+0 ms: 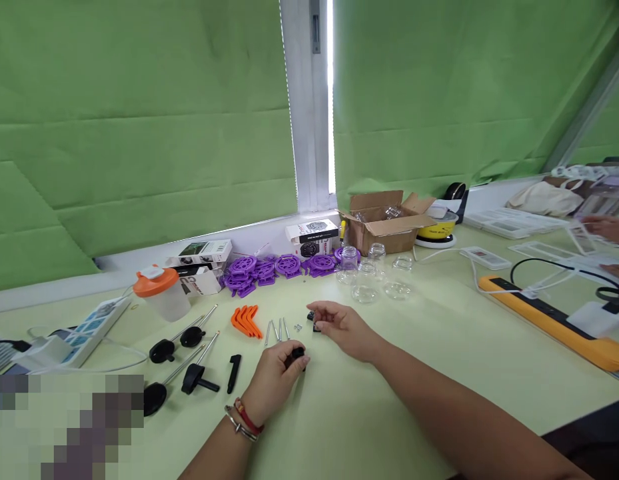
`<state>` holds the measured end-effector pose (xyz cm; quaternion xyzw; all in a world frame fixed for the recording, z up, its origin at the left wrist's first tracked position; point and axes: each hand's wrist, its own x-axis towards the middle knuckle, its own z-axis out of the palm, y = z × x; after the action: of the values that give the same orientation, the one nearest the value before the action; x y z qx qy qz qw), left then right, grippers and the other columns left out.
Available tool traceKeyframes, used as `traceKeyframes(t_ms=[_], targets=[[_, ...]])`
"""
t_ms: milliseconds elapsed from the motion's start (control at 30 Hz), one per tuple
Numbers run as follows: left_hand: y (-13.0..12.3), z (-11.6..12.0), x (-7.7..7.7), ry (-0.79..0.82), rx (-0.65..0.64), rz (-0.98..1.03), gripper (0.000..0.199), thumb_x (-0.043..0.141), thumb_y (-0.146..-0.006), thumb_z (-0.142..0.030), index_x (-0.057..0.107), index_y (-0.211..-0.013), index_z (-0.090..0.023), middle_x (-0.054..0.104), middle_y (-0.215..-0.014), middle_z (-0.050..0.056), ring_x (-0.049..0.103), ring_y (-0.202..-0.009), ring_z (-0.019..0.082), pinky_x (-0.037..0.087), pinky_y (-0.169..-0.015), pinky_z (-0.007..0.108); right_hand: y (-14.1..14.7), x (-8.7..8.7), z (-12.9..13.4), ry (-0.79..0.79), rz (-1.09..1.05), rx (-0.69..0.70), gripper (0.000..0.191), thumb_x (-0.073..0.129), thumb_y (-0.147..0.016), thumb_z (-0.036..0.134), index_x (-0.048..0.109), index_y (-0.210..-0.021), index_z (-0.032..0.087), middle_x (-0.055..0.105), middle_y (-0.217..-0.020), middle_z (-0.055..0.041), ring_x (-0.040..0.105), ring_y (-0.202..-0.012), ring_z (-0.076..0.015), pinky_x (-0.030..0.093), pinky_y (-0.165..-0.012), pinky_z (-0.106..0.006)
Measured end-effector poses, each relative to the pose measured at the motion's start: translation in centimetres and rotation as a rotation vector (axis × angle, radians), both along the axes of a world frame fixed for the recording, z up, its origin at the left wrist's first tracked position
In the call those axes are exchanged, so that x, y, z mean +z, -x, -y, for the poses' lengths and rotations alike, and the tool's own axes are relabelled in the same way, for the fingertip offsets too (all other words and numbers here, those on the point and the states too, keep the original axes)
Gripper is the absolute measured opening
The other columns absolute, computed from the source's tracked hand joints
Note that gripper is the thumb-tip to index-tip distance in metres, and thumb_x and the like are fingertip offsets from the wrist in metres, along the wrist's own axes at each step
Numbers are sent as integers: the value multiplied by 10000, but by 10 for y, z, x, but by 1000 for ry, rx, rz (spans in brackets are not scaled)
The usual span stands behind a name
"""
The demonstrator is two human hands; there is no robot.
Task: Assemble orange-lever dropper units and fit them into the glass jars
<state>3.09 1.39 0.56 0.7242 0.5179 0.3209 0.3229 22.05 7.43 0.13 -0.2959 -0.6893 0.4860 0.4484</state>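
My left hand (pixel 278 373) is closed around a small black plastic part (pixel 298 352), most of it hidden by the fingers. Just beyond, to the right, my right hand (pixel 346 328) pinches at a small black piece (pixel 316 327) on the table; its shape is mostly covered. Between the hands and the orange angled pieces (pixel 246 321) lie several thin metal rods (pixel 276 330) and a little group of small metal fasteners (pixel 298 327). A black bent handle piece (pixel 234 373) rests left of my left hand. Farther left are black knobs on metal rods (pixel 193 377).
Purple plastic wheel parts (pixel 289 265) are heaped along the back, beside clear cups (pixel 349 260) and an open cardboard box (pixel 389 230). An orange-lidded cup (pixel 162 293) and power strip (pixel 96 327) stand left. At right are a yellow-orange bar (pixel 549 320) and another person's hand (pixel 609 229).
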Motion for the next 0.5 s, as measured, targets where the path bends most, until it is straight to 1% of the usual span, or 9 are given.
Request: traceKeyframes(t_ms=[67, 167, 300, 400, 500], targets=[[-1, 0, 0, 7, -5, 10, 225, 530, -814, -363, 643, -835, -169, 592, -705, 18, 486, -642, 145, 406, -616, 252, 10, 2, 14, -32, -2, 29, 328, 542, -802, 193, 569, -1129, 188, 552, -864, -23, 532, -814, -120, 465, -777, -282], [-1, 0, -1, 17, -22, 42, 223, 521, -821, -353, 640, -869, -170, 589, -727, 20, 477, -653, 144, 397, -610, 246, 20, 2, 24, -144, 89, 17, 310, 533, -801, 157, 574, -1105, 200, 574, -874, -27, 542, -808, -129, 474, -763, -288], [-1, -1, -1, 0, -34, 38, 222, 503, -834, -352, 615, -782, -167, 543, -687, 8, 443, -640, 137, 373, -589, 237, 21, 4, 27, -303, 201, -21, 308, 511, -792, 111, 580, -1077, 204, 591, -874, -33, 556, -797, -139, 477, -736, -286], [-2, 0, -1, -3, -55, 41, 208, 498, -839, -336, 615, -803, -168, 543, -696, 5, 432, -637, 132, 369, -596, 237, 19, 7, 27, -382, 264, -23, 303, 490, -801, 102, 579, -1072, 204, 597, -885, -45, 560, -802, -145, 475, -714, -277], [-3, 0, 0, -7, -45, 35, 202, 504, -834, -335, 598, -769, -168, 523, -671, -5, 415, -615, 127, 356, -581, 235, 17, 9, 27, -439, 311, -7, 303, 470, -819, 101, 575, -1085, 201, 607, -895, -51, 562, -810, -147, 470, -716, -273]])
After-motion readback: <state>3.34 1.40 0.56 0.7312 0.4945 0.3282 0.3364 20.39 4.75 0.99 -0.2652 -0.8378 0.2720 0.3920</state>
